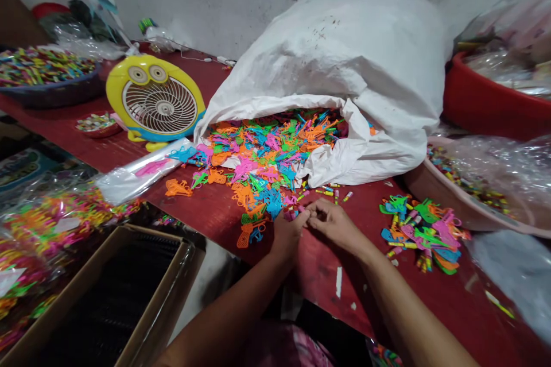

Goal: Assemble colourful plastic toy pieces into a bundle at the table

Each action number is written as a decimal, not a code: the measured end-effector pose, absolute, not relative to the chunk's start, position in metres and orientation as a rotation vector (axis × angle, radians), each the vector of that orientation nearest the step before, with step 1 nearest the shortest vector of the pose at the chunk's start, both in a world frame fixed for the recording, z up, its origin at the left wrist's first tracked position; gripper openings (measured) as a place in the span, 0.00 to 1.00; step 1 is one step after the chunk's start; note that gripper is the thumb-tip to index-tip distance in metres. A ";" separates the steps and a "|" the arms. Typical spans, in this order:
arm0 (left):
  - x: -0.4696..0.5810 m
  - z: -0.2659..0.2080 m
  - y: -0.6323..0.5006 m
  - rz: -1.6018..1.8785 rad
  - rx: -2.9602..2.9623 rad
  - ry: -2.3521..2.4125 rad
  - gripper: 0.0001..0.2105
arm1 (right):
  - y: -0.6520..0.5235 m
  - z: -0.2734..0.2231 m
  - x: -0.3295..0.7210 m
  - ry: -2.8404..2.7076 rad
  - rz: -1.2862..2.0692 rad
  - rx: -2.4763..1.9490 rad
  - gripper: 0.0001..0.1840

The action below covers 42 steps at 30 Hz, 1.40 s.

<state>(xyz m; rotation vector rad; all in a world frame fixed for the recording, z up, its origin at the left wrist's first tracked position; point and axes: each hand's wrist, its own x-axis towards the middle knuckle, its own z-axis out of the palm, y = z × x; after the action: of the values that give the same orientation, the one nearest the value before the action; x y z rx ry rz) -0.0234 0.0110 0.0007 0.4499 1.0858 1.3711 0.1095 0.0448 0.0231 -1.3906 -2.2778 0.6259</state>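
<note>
My left hand (pixel 289 232) is closed in a pinch around a small pink plastic piece (pixel 293 213), which is mostly hidden by the fingers. Meeting it at the fingertips, my right hand (pixel 332 222) is also pinched; what it grips is too small to make out. Just beyond both hands, a heap of flat plastic toy pieces (pixel 262 151) in orange, green, blue and pink spills out of a large white sack (pixel 357 51). Short striped tubes (pixel 348 197) lie near my right hand. Further right, toy pieces and striped tubes form a smaller pile (pixel 422 229).
A yellow fan (pixel 163 104) stands left of the sack, near a rolled plastic film (pixel 140 172). An open cardboard box (pixel 107 292) is at the lower left. On the right are a red basin (pixel 491 97) and a pink basin (pixel 456 197). A blue basin (pixel 51 94) holds many tubes.
</note>
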 end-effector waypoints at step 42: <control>0.002 0.004 0.038 1.007 0.609 1.122 0.11 | 0.053 0.017 0.190 -2.277 0.141 -1.736 0.12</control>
<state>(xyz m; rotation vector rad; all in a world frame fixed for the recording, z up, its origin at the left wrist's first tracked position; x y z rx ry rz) 0.0016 0.0385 0.0037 0.6091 1.1224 1.0071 0.1903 0.0528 0.0170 -1.7364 -2.2773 0.1415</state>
